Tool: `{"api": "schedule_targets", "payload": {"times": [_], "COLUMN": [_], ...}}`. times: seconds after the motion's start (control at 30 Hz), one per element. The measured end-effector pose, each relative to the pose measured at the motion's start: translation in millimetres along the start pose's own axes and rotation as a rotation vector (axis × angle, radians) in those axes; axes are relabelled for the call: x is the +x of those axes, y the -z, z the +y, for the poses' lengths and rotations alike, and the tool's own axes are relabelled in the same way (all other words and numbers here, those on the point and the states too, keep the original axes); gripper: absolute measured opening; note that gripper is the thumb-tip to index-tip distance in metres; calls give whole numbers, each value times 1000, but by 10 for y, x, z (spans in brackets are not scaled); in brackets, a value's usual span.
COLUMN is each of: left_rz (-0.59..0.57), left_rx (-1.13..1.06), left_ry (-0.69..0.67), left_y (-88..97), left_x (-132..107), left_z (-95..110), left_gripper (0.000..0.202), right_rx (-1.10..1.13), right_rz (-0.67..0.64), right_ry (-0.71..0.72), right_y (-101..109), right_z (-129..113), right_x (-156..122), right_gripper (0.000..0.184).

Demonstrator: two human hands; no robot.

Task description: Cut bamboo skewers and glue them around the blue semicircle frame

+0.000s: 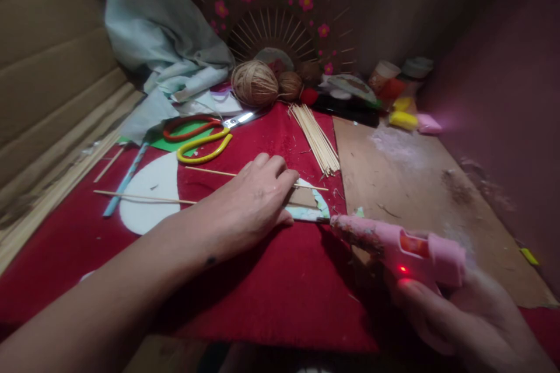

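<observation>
Lying beyond glue gun (pixel 389 236): scissors (pixel 231 122), 1 stick bundle (pixel 315 141)

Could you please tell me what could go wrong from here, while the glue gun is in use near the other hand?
The pink glue gun in the right hand shows a red light, so its nozzle may be hot and could burn the nearby left hand. Glue might drip onto the red cloth. The left forearm could shift the thin stick beside it.
</observation>
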State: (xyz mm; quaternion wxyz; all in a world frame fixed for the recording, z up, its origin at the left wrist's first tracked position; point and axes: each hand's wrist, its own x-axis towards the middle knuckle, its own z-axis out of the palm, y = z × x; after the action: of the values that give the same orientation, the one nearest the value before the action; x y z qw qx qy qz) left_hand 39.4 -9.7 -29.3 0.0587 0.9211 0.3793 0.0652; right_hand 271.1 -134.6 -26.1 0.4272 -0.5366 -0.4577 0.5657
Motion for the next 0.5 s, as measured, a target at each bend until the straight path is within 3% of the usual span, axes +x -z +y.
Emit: {"api": "schedule_targets", "payload": {"times": [0.17, 0.37, 0.5], "left_rz": [-7, -10, -1], "left_rx": [2, 6, 21], "left_ry": [1, 6, 5], "left_y": [13, 2, -10], "left_x": [-5, -9, -5], "left_z": [4, -9, -15], "left_gripper": [39, 39, 40], "right_rx": [33, 52, 70], "right_rz": [36, -44, -6], "right_ry": [-48, -38, -56], "right_y": [2, 63, 105], "right_z": [-9, 7, 2], "right_x": [-10, -10, -21], "right_gripper": [42, 43, 42]}}
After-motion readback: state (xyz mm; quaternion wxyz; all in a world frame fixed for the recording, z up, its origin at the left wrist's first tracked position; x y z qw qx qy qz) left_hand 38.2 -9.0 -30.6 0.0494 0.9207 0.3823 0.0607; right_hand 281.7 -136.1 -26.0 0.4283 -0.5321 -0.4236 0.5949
